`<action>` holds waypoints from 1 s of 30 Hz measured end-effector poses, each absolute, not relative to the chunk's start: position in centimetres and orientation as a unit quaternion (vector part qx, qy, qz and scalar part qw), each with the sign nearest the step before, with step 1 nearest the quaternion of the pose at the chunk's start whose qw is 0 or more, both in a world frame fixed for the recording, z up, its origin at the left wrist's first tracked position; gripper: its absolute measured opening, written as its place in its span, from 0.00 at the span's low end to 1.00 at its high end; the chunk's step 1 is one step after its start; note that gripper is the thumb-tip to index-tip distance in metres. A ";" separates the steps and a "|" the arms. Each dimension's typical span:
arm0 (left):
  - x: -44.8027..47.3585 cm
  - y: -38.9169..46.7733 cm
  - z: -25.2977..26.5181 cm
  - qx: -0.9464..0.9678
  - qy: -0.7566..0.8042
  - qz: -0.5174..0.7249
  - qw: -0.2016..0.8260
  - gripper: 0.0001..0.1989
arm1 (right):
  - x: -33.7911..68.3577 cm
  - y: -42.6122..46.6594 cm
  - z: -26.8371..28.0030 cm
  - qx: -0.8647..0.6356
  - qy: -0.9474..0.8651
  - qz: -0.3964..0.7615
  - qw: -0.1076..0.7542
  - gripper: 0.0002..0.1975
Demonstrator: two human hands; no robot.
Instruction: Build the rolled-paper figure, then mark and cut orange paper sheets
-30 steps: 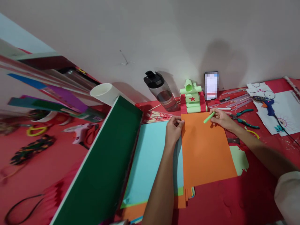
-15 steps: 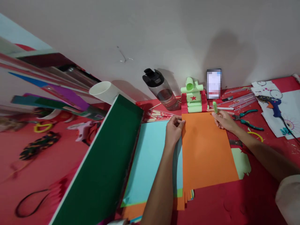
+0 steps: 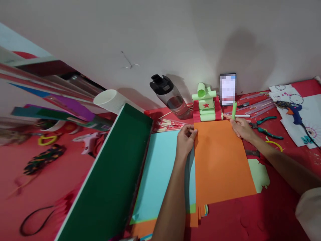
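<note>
Swung upright from its earlier tilt, the slim bright-green cylinder (image 3: 234, 111) is pinched in the right hand (image 3: 242, 129), by the rectangular orange paper sheet's (image 3: 222, 162) top-right corner. The left hand (image 3: 185, 140), fingers curled narrow, touches the sheet's upper-left edge. Beyond stands a star-marked green-and-red paper model (image 3: 207, 106).

So we've got our left hand (image 3: 185, 142) pinching the orange sheet (image 3: 222, 164) near its top left corner, with our forearm across the blue paper (image 3: 160, 170) beside it. Our right hand (image 3: 242, 128) has a slim green piece (image 3: 234, 110) held upright by the sheet's top right corner. Just past the top edge sits our green-and-red paper model (image 3: 207, 104) with a red star, phone (image 3: 228, 88) standing close by. Water bottle (image 3: 173, 98)'s left of that, teal-handled pliers (image 3: 266, 129) off to our right.
</note>
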State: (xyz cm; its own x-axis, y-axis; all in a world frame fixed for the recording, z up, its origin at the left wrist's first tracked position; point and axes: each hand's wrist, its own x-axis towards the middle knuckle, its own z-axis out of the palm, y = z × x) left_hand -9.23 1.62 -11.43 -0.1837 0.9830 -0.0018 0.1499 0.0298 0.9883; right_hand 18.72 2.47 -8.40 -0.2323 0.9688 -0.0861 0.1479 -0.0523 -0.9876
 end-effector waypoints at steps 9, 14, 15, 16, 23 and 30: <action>-9.3 1.7 -11.5 0.487 0.591 0.493 0.412 0.11 | 18.6 2.8 -8.6 -0.539 -0.576 0.461 0.407 0.25; -9.4 1.7 -11.6 0.488 0.589 0.497 0.410 0.13 | 18.6 2.8 -9.4 -0.532 -0.594 0.438 0.415 0.14; -9.4 1.7 -11.7 0.487 0.588 0.498 0.411 0.13 | 18.6 2.7 -9.5 -0.530 -0.585 0.447 0.422 0.14; -9.5 1.7 -11.7 0.487 0.587 0.498 0.413 0.14 | 18.5 2.7 -9.6 -0.527 -0.575 0.456 0.429 0.16; -9.3 1.6 -11.6 0.482 0.583 0.507 0.412 0.13 | 18.4 2.9 -9.9 -0.529 -0.571 0.470 0.416 0.22; -9.3 1.6 -11.3 0.490 0.592 0.496 0.404 0.13 | 18.8 2.8 -10.2 -0.524 -0.629 0.392 0.419 0.13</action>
